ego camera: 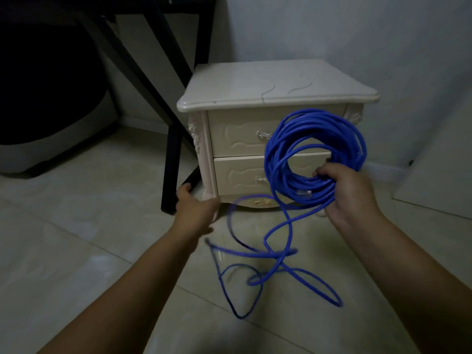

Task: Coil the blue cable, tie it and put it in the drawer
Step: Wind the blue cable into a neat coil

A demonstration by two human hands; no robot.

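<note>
Nightstand (255,83) behind blue cable (314,129) in right hand (350,190)

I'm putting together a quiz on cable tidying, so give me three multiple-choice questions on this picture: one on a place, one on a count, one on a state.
1. Where does the uncoiled part of the blue cable lie?
A. hanging on a wall hook
B. on the tiled floor
C. on a shelf

2. How many drawers does the nightstand show?
A. one
B. two
C. four

3. What state are those drawers in?
A. both closed
B. only the upper one pulled out
C. both pulled out

Answers:
1 B: the loose loops sprawl on the tiles below the coil gripped in the right hand.
2 B: two fronts are stacked, each with its own handle.
3 A: both fronts sit flush with the frame.
</note>
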